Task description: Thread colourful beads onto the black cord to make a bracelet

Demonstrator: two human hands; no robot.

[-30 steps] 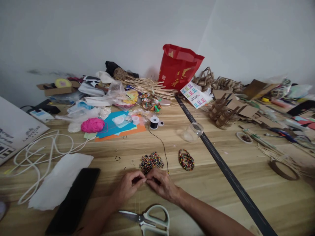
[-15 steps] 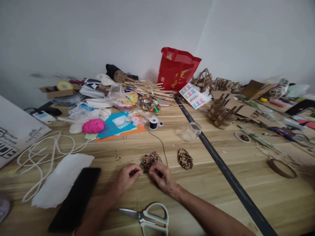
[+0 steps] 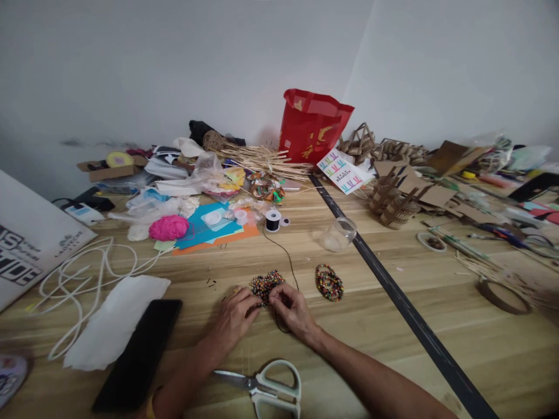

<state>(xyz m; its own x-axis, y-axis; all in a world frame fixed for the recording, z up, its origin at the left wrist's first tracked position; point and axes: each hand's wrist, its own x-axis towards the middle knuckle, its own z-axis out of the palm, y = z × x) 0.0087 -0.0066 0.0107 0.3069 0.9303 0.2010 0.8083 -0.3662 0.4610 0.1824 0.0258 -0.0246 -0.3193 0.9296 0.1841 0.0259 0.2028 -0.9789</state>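
Phone [image 3: 136, 355], black, flat on desk [image 3: 393, 349], far left. Left hand [image 3: 236, 317] and right hand [image 3: 292, 308]: fingers pinched shut, probably on black cord [image 3: 286, 256] at bead pile [image 3: 265, 284]. Beads: tiny, light, hard, prone to roll; cord limp, best pinched near its end. Scissors [image 3: 271, 389] near wrists; beaded bracelet [image 3: 329, 282] right.

The left hand [image 3: 236, 317] and right hand [image 3: 292, 308] are covering the near edge of the bead pile [image 3: 265, 284]; whatever they're pinching between them is perhaps too small to tell.
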